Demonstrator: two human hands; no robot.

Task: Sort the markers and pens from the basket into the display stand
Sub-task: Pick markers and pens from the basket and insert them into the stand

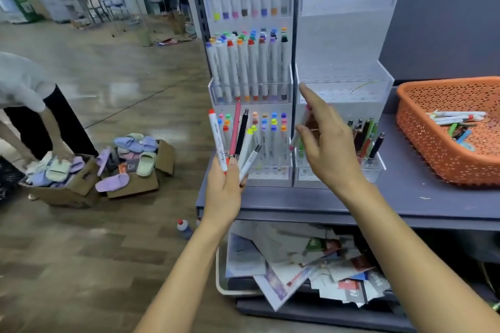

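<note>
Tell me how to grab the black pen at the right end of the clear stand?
Pinch the black pen on its upper half, coming from above and the right. It stands tilted in a front slot of the display stand, so it should lift out along its lean. Its left is crowded by other pens; the side toward the orange basket is open.

Left hand (224, 189) raised, grip closed round a fan of pens (241, 135). Right hand (328, 149) reaches forward, index finger straight, thumb pinching a marker (304, 116).
</note>
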